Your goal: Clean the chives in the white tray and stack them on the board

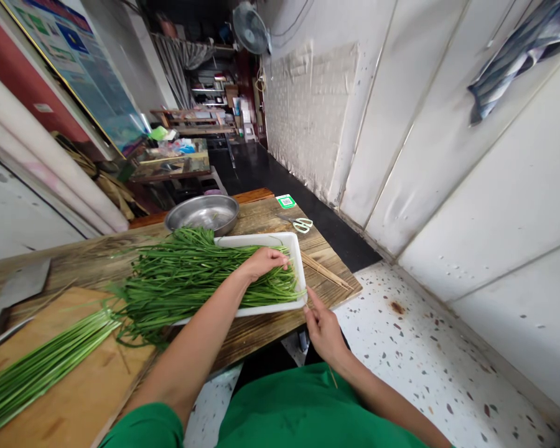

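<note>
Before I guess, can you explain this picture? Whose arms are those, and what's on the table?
They're a person's own bare arms; there's no robot. The one picture comes from a camera worn on that person's head, looking forward and down. The left hand is at the ends of long green stalks piled in a white tray. The right hand, by the tray's corner, holds a thin stick. The wooden table also has a metal bowl, scissors, more sticks, a cleaver and a cutting board with another bunch of stalks.
</note>
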A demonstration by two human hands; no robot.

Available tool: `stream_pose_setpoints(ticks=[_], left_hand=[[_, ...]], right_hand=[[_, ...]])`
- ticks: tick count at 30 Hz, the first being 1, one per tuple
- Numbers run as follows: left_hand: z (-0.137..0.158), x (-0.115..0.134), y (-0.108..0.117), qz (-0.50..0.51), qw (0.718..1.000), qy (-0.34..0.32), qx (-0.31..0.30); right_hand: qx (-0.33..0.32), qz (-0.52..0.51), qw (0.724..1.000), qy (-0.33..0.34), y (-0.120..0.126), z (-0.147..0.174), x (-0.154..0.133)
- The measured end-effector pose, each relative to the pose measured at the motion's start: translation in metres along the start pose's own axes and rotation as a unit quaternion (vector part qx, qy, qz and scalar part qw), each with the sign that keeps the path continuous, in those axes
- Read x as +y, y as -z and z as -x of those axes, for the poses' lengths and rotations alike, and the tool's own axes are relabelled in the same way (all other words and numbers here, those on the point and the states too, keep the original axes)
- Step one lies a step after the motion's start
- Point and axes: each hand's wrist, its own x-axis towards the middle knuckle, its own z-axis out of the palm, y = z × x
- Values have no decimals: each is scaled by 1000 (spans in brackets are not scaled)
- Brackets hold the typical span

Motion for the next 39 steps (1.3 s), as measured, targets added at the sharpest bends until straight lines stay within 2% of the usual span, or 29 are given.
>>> stream_pose_setpoints(ticks=[8,16,26,34,39], left_hand=[[0,1,0,12,1000,4,6],[3,4,1,55,998,15,-9],[6,6,5,53,998,10,-35],[13,17,-7,-2,993,-24,-113],[12,16,3,-61,989,-33,-128]], right_hand=[[0,7,1000,2,0,0,-1],[7,0,1000,0,-4,0,-2],[8,1,1000,-2,-8,-4,-11],[20,-7,1000,-4,-8,-23,-18],[20,-12,1000,8,-6,-25,-20]])
